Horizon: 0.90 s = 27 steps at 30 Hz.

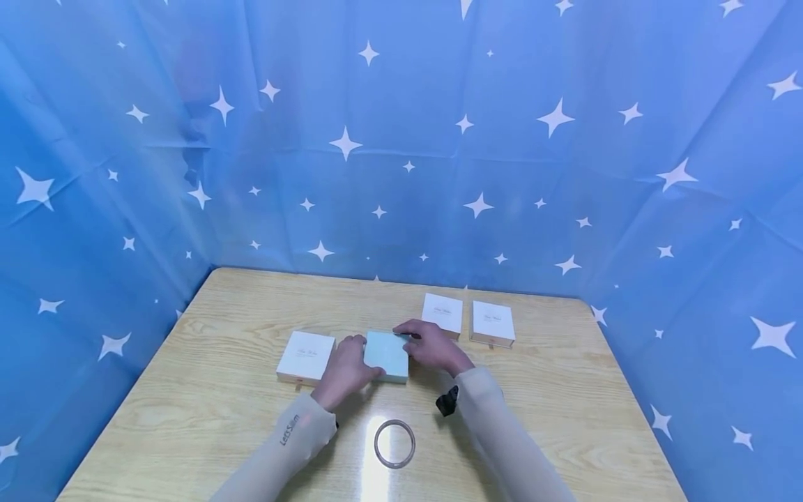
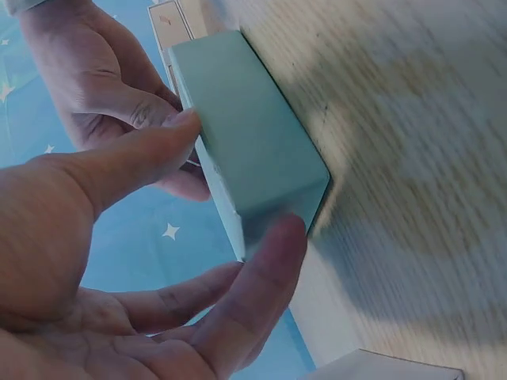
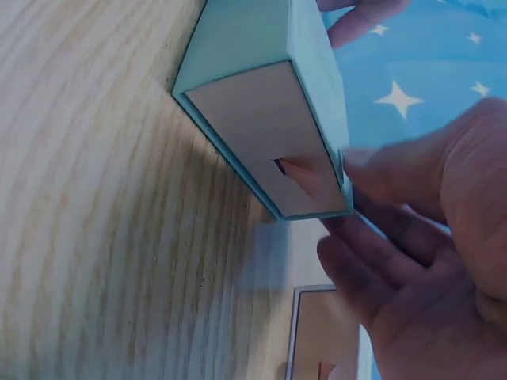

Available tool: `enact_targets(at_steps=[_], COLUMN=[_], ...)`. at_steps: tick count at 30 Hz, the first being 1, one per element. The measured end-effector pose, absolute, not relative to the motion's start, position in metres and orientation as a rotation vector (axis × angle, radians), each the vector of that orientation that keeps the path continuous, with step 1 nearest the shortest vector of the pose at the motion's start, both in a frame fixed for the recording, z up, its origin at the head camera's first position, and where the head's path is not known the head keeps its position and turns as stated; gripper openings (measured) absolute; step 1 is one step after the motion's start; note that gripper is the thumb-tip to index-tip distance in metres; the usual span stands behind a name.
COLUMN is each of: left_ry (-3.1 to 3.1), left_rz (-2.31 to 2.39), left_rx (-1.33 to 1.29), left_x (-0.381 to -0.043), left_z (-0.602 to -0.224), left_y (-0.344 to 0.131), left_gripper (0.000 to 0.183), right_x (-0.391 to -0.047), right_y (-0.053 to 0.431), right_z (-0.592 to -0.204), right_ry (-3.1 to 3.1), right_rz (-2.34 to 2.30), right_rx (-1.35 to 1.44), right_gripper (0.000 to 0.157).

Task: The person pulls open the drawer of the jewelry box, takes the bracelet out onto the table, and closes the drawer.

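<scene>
A mint-green drawer box (image 1: 386, 355) sits on the wooden table between both hands. My left hand (image 1: 348, 367) grips its left part, thumb at the top edge of the near side and a fingertip against the left end, as the left wrist view shows. My right hand (image 1: 433, 345) is at the box's right end, its fingers loosely bent around the far corner. In the right wrist view the thumb (image 3: 368, 162) is right at the top edge. There the box's pale drawer front (image 3: 257, 131) shows, with a small ribbon tab (image 3: 301, 176) poking out.
One white box (image 1: 306, 354) lies left of the left hand. Two more, a white box (image 1: 442, 310) and another white box (image 1: 492, 319), lie behind and to the right. A grey ring (image 1: 394, 444) lies nearer me. A blue star-patterned curtain (image 1: 401, 174) surrounds the table (image 1: 564, 404).
</scene>
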State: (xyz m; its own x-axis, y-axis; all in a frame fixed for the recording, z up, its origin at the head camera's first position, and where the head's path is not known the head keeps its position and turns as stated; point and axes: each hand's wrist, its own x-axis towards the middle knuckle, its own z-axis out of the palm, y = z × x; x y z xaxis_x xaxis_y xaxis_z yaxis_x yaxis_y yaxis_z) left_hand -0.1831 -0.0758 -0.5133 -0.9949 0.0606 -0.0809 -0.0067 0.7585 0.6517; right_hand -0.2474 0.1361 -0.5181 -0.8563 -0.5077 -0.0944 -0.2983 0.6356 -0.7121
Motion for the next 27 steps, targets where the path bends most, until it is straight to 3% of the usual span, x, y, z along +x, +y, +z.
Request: enact_targets(at_steps=[5, 18, 27], left_ry=[2.884, 2.867, 2.761], left_rz=[1.004, 0.927, 0.846], left_rx=[0.068, 0.373, 0.648], left_x=[-0.184, -0.2, -0.215], left_z=[-0.508, -0.499, -0.508], left_y=[-0.077, -0.074, -0.073], left_gripper=[0.083, 0.092, 0.105], right_x=[-0.244, -0.245, -0.235], right_y=[0.141, 0.155, 0.155], right_z=[-0.517, -0.522, -0.528], right_ry=[2.544, 2.351, 2.148], right_rz=[-1.193, -1.46, -1.609], right_rx=[-0.555, -0.214, -0.051], right_gripper=[0.039, 0.042, 0.032])
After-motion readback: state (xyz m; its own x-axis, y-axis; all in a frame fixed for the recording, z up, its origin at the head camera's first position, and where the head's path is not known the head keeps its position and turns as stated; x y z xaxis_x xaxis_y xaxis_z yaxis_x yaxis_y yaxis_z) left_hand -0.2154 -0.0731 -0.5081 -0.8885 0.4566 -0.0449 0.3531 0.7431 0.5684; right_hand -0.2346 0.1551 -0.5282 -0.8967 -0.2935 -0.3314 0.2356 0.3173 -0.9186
